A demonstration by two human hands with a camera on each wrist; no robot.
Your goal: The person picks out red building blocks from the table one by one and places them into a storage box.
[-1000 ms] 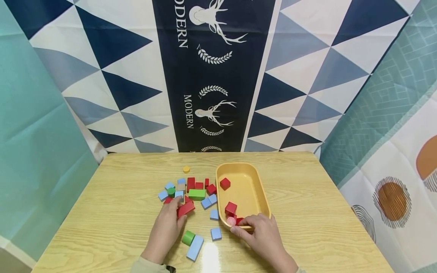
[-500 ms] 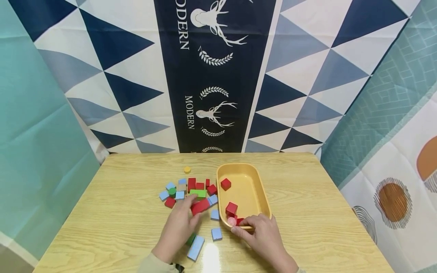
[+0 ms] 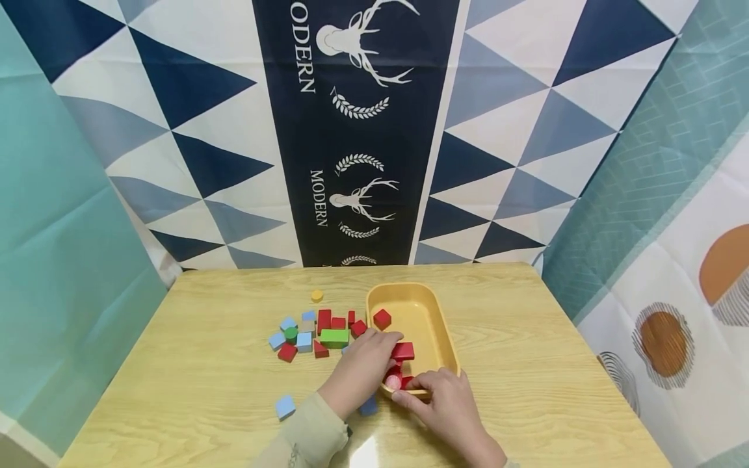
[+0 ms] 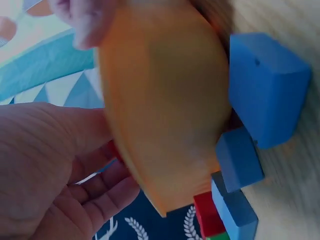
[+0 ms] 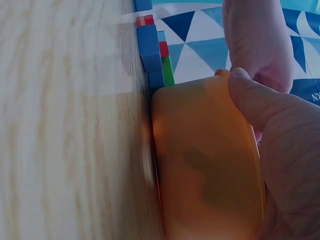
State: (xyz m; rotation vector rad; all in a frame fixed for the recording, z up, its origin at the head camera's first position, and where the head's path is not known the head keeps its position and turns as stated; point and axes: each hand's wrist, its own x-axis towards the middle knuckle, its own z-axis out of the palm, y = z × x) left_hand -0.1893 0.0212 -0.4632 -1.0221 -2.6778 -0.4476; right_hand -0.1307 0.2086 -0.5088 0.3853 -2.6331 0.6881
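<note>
In the head view my left hand point(image 3: 364, 361) holds a red oblong block point(image 3: 402, 351) over the near left part of the yellow tray point(image 3: 420, 318). Fingers reach in across the tray's rim. My right hand point(image 3: 441, 404) grips the tray's near rim, thumb outside and fingers inside. Beneath the held block lie several red pieces, among them a round one with a pale pink end point(image 3: 393, 382). A red cube point(image 3: 383, 319) sits toward the tray's far left. The left wrist view shows the tray's outer wall point(image 4: 170, 100), hiding most of the held block.
Left of the tray several blocks cluster: a green block point(image 3: 335, 338), a green cylinder point(image 3: 290, 335), red blocks point(image 3: 287, 352) and blue ones point(image 3: 304, 342). A yellow disc point(image 3: 316, 296) lies behind them. One blue block point(image 3: 285, 407) lies by the left sleeve, another point(image 3: 368, 406) beside the wrist.
My left hand has carried the red block rightward from the cluster to above the tray. A blue block shows farther left by the sleeve; the nearer green cylinder is hidden. My right hand stays on the rim.
</note>
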